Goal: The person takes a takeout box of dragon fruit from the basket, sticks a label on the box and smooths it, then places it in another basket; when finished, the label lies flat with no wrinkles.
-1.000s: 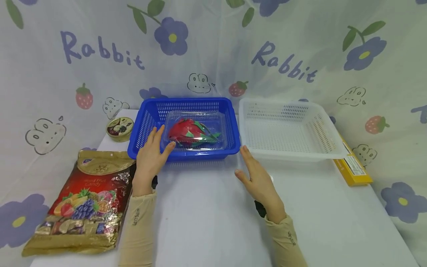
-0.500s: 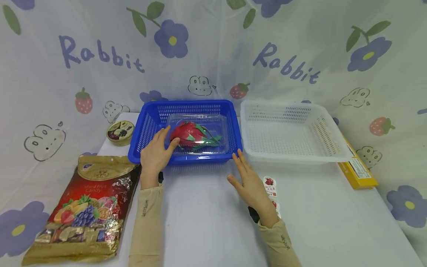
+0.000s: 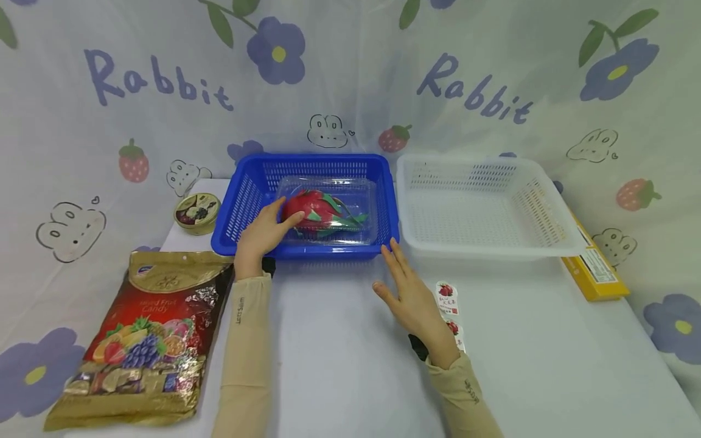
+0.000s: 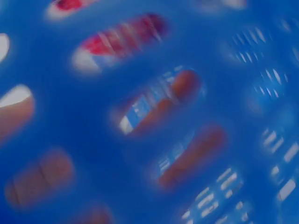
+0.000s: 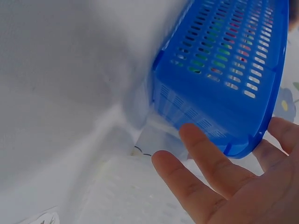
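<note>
A blue slotted plastic basket (image 3: 221,234) stands at the back of the table. In it lies a clear plastic clamshell box (image 3: 369,234) around a red and green dragon fruit (image 3: 312,210). My left hand (image 3: 263,233) reaches over the basket's front left rim, thumb and fingers spread apart at the box's left end. Through the basket's slots, the left wrist view shows parts of its fingers (image 4: 196,149), blurred. My right hand (image 3: 413,304) is at the basket's front right corner, fingers extended; in the right wrist view its fingers (image 5: 210,161) straddle that corner.
A white slotted basket (image 3: 487,249) stands right of the blue one, a yellow box (image 3: 597,274) beyond it. A mixed fruit candy bag (image 3: 148,340) and a round tin (image 3: 197,213) lie at left. Dragon fruit stickers (image 3: 447,298) lie beside my right hand.
My left hand has moved up and right, further over the basket to the box's left end. My right hand has shifted left to the basket's corner, uncovering the stickers.
</note>
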`<state>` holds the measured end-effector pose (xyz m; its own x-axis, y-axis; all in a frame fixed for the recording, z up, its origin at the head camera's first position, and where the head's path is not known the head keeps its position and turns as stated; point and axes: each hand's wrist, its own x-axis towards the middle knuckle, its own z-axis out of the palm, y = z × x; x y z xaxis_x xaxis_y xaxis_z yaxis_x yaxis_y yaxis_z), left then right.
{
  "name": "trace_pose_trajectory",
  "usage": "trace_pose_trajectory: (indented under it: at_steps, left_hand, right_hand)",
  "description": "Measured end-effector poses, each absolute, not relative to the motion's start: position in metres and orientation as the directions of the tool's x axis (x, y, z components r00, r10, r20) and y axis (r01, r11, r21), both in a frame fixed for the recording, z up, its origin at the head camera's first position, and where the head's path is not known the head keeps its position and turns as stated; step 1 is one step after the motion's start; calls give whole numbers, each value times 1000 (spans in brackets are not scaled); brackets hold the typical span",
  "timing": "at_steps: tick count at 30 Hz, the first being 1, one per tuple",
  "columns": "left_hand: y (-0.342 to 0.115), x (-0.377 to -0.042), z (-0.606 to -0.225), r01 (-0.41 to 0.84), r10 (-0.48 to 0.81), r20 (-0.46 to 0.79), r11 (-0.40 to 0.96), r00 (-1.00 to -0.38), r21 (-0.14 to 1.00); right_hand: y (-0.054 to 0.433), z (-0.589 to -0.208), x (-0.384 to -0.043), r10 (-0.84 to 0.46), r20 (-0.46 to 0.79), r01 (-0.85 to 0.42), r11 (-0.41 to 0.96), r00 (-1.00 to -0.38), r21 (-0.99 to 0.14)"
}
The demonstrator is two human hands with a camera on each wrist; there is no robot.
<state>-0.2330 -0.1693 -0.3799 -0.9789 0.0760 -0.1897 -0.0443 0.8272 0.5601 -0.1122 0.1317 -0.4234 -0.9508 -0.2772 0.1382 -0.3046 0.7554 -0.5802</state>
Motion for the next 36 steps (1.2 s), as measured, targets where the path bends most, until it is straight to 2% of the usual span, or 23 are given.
trace_pose_trajectory:
  at_steps: [6, 14, 24, 29, 36]
  left_hand:
    - [-165, -246, -384, -41, 134, -253, 810, -958, 584]
    - [-162, -248, -385, -46, 110, -244, 830, -964, 556]
    - [-161, -245, -385, -21, 63, -128, 824, -990, 566]
    - [-160, -245, -386, 6, 56, -64, 796, -996, 605]
    - [-162, -242, -386, -5, -13, 9, 789, -1000, 614]
  right_hand:
    - [134, -426, -114, -285, 137, -308, 741, -949, -596]
    - [136, -428, -116, -279, 121, -293, 731, -952, -617]
    - [134, -429, -116, -267, 108, -274, 728, -958, -629]
    - [134, -430, -116, -260, 103, -265, 726, -960, -634]
    - [135, -429, -116, -268, 103, -270, 720, -958, -639]
